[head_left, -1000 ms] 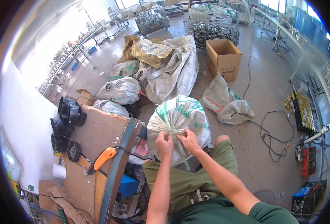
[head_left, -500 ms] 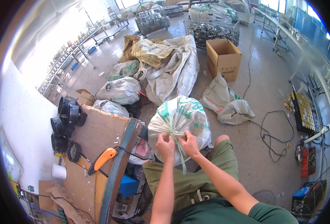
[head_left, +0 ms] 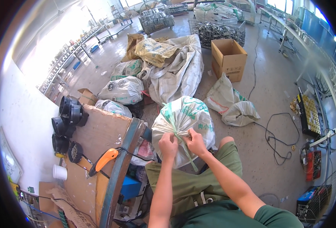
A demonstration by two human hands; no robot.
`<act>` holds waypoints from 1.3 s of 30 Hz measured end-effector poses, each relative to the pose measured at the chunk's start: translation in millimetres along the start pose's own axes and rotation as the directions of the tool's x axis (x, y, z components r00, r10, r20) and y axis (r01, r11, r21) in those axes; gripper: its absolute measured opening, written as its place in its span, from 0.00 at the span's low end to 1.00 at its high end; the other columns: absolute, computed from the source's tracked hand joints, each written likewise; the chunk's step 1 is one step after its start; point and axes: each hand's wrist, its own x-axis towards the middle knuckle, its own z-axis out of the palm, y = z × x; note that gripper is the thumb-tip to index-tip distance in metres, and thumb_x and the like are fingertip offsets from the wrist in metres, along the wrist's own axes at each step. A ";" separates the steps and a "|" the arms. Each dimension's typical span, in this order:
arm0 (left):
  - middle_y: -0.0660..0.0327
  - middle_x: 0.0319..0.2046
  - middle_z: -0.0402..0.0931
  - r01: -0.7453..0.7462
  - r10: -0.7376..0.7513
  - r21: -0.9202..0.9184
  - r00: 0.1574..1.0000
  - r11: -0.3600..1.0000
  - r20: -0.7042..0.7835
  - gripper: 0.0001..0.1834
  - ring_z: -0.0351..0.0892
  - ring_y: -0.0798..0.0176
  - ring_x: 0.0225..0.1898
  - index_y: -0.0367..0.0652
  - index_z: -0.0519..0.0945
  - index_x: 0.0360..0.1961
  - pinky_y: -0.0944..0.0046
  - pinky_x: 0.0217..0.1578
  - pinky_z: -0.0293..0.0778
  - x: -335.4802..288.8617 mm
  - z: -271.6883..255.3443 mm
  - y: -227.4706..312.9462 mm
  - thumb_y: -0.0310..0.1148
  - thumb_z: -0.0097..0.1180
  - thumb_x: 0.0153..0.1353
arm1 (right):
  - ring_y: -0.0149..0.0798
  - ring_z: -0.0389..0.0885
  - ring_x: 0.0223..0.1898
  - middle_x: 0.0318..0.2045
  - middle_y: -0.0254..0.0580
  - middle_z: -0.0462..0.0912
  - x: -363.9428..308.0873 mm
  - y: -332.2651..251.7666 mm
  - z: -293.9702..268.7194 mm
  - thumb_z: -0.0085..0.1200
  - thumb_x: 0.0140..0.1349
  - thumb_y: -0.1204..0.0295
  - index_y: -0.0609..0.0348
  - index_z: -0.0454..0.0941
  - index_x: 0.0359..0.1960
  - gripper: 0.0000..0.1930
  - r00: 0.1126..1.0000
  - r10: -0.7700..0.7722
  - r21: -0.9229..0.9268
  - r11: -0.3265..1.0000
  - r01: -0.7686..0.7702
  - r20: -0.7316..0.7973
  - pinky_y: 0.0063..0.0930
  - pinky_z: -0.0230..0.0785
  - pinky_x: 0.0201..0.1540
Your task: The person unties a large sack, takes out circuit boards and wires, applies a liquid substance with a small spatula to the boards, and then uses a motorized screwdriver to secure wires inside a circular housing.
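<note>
Green tie (head_left: 189,155) swung its loose tail rightward from half-second earlier; my right hand (head_left: 195,143) edged slightly rightward.

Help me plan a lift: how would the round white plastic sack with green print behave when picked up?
The sack bulges, so it's probably well filled and perhaps heavy, though contents are hidden. Its creased plastic suggests it may sag.

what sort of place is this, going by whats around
Most likely a small factory or workshop: there is a wire cage full of metal parts, and a worn workbench holding black round fittings and an orange-handled tool.
</note>
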 end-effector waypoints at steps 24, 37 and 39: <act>0.60 0.23 0.79 0.277 -0.285 -0.143 0.957 0.950 -0.045 0.05 0.76 0.63 0.23 0.35 0.77 0.28 0.60 0.29 0.73 -3.2 1.6 21.4 0.26 0.56 0.55 | 0.29 0.77 0.31 0.30 0.49 0.85 -0.4 -0.5 -2.9 0.61 0.62 0.75 0.69 0.78 0.40 0.10 0.992 0.121 0.167 0.979 -0.117 -0.019 0.29 0.71 0.37; 0.55 0.27 0.81 0.518 -0.665 -0.837 0.689 0.175 0.287 0.07 0.81 0.59 0.27 0.36 0.80 0.34 0.60 0.29 0.78 -45.2 32.5 6.0 0.24 0.48 0.60 | 0.24 0.78 0.36 0.35 0.33 0.84 10.0 13.7 5.9 0.58 0.64 0.79 0.64 0.80 0.42 0.06 0.952 0.301 0.542 0.792 -0.281 0.053 0.22 0.69 0.41; 0.55 0.27 0.80 0.544 -0.538 -0.832 0.735 0.107 0.412 0.07 0.80 0.60 0.26 0.37 0.79 0.35 0.62 0.26 0.77 -59.3 14.0 -0.4 0.24 0.48 0.62 | 0.26 0.78 0.33 0.33 0.35 0.84 16.0 1.6 6.7 0.59 0.63 0.77 0.66 0.80 0.39 0.06 0.957 0.287 0.507 0.820 -0.266 0.037 0.25 0.69 0.38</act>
